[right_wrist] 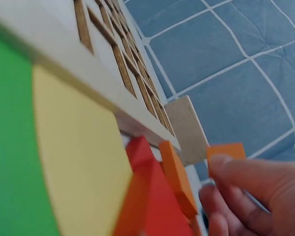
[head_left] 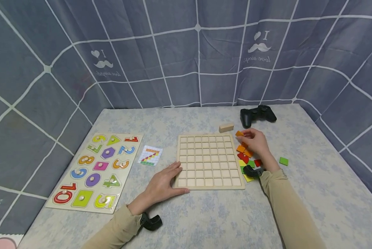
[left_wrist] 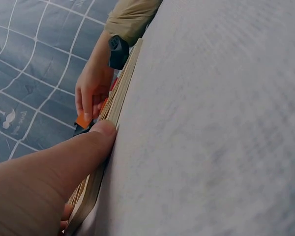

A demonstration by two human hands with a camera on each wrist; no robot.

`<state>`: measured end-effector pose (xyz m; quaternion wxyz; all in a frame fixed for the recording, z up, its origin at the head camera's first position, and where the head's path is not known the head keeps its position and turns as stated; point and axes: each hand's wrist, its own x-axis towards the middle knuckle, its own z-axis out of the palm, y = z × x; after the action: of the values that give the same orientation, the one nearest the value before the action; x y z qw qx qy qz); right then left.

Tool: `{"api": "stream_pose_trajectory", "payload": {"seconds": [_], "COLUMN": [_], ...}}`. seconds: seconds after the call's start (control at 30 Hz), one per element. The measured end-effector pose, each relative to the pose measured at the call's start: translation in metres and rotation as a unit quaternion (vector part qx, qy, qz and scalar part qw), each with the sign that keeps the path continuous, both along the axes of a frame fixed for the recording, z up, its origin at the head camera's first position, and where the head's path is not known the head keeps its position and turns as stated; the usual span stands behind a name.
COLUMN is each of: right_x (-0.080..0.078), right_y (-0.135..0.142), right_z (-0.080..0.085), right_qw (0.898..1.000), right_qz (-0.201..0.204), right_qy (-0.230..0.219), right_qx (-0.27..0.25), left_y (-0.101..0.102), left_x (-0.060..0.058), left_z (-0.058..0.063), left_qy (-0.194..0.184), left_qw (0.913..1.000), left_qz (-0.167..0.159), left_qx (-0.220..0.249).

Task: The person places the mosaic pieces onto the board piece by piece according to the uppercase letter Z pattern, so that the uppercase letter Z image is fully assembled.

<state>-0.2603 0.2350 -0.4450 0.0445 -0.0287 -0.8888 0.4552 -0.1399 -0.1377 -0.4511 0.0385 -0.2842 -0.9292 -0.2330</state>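
Note:
A wooden grid board (head_left: 209, 185) with rows of square cells lies flat on the table. My left hand (head_left: 164, 183) rests at its lower left corner, with the thumb along the front edge and the fingers on the left edge. Between thumb and fingers my right hand (head_left: 256, 142) pinches an orange square tile (right_wrist: 227, 150), held just off the board's upper right corner. Below that hand is a loose pile of orange tiles (head_left: 244, 150), red tiles (head_left: 243, 157), yellow and green ones, partly hidden by the right wrist strap.
A pattern card (head_left: 150, 155) lies left of the board, beside a number puzzle board (head_left: 93, 173). Behind the grid board stands a small wooden block (head_left: 226, 128). A black game controller (head_left: 258, 115) sits at the back right. One green tile (head_left: 283, 161) lies apart, right of the right forearm.

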Motion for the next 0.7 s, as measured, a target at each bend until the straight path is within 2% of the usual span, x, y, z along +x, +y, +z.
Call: {"api": "stream_pose_trajectory", "payload": {"seconds": [0.1, 0.2, 0.3, 0.43, 0.53, 0.7], "right_x": [0.003, 0.005, 0.006, 0.005, 0.001, -0.005], "right_y": [-0.002, -0.009, -0.022, -0.052, -0.078, -0.117], "right_z": [0.012, 0.025, 0.038, 0.051, 0.053, 0.045], "right_qw": [1.0, 0.999, 0.997, 0.989, 0.982, 0.976], "right_qz": [0.007, 0.032, 0.074, 0.138, 0.178, 0.21], "right_qy": [-0.009, -0.014, -0.015, -0.025, -0.039, -0.051], "right_qx": [-0.013, -0.023, -0.027, -0.04, -0.041, -0.027], "left_y": [0.0, 0.0, -0.001, -0.003, -0.004, -0.003], "left_x": [0.0, 0.0, -0.001, -0.003, -0.003, -0.004], "left_z": [0.0, 0.0, 0.0, -0.002, -0.003, -0.004], "left_qy": [0.007, 0.005, 0.001, 0.001, 0.004, 0.01], "left_qw": [1.0, 0.9999, 1.0, 0.9998, 0.9995, 0.9992], "left_qz": [0.003, 0.007, 0.001, -0.018, -0.03, -0.035], "left_qx": [0.002, 0.005, 0.008, 0.001, -0.008, -0.014]}}
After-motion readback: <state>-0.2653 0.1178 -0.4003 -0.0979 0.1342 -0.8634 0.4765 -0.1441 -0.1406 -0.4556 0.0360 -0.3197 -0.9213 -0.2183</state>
